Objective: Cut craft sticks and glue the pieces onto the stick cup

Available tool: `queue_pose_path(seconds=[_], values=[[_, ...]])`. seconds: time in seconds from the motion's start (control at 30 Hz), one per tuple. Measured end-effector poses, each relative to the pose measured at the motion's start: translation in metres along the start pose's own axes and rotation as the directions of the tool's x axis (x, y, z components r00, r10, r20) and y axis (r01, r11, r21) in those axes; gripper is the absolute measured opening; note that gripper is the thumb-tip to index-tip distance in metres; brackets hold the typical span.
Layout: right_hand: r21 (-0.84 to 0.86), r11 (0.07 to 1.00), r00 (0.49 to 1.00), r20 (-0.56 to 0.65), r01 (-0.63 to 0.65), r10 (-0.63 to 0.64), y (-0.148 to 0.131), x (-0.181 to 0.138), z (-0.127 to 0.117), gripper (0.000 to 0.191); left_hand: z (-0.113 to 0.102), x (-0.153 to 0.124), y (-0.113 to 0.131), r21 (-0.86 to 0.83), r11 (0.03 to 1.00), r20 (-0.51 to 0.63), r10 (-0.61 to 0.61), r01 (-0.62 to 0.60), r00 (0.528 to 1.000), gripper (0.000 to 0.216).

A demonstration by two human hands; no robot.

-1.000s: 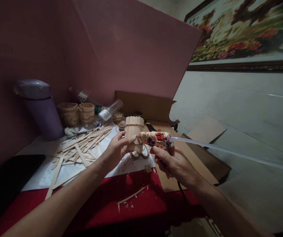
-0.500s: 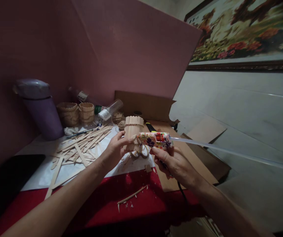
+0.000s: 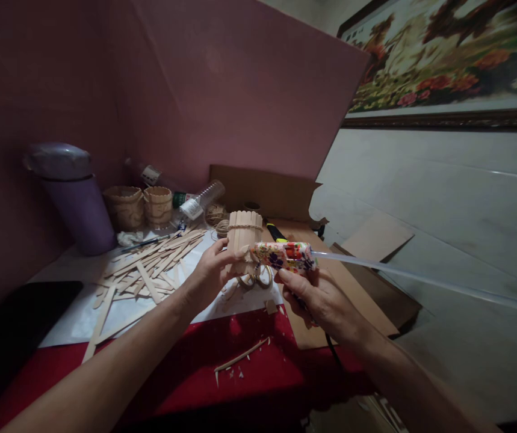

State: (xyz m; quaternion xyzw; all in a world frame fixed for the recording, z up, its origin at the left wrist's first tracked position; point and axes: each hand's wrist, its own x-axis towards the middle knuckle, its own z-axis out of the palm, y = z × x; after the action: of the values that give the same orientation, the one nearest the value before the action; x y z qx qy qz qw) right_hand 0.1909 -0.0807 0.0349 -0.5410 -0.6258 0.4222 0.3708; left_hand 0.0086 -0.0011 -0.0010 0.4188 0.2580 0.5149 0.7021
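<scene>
My left hand (image 3: 213,270) is closed around a small cylindrical holder made of upright wooden sticks (image 3: 243,236), bound near its top with twine. My right hand (image 3: 316,297) grips a hot glue gun (image 3: 285,255) with a floral pattern; its nozzle touches the holder's lower right side. A long clear glue stick (image 3: 411,278) juts from the gun's back toward the right. Two small rings (image 3: 258,278) lie just below the holder.
A heap of loose wooden sticks (image 3: 150,270) lies on white paper over a red cloth (image 3: 249,373). Two finished stick cups (image 3: 143,206), a purple jug (image 3: 75,198), a plastic bottle (image 3: 195,204) and twine stand behind. Cardboard sheets (image 3: 366,282) lie at the right.
</scene>
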Motion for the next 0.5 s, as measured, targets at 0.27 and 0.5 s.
queue_pose_path(seconds=[0.27,0.5], values=[[-0.024,1.0,1.0,0.001,0.016,-0.016,-0.0002,-0.0004,-0.0005,0.047,-0.0015,0.0008,-0.0009,0.023,1.0,0.009,0.003,-0.003,1.0,0.057],[-0.006,1.0,1.0,-0.009,-0.002,0.002,0.0035,-0.0009,0.0,0.046,-0.001,0.0004,-0.0004,0.023,1.0,0.008,0.003,-0.003,1.0,0.058]])
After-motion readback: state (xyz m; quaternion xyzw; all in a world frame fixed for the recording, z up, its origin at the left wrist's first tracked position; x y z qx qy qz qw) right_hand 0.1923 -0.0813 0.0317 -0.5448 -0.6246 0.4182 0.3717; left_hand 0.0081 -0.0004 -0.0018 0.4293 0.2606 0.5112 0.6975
